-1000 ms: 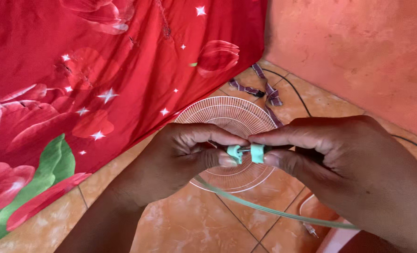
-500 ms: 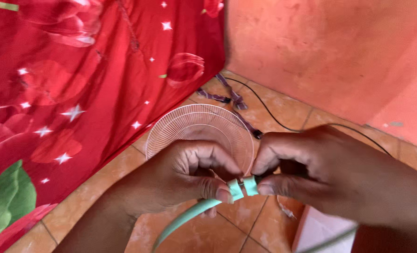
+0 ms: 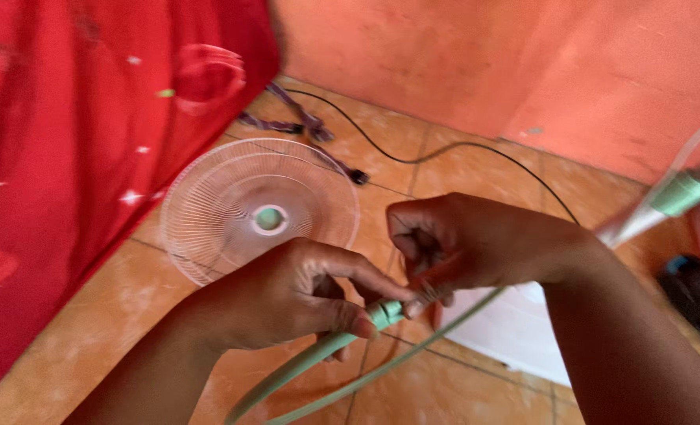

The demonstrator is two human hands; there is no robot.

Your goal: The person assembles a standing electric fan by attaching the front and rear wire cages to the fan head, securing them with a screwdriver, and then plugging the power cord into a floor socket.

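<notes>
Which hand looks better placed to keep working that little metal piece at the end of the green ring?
Probably the right hand: its fingertips pinch the metal piece at the green ring end, while the left hand grips the ring steady.

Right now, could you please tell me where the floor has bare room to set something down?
Bare orange tiles lie lower left, between the red floral cloth and the left hand. It is crowded by the round white wire fan grille, the black cord and the white panel.
</notes>
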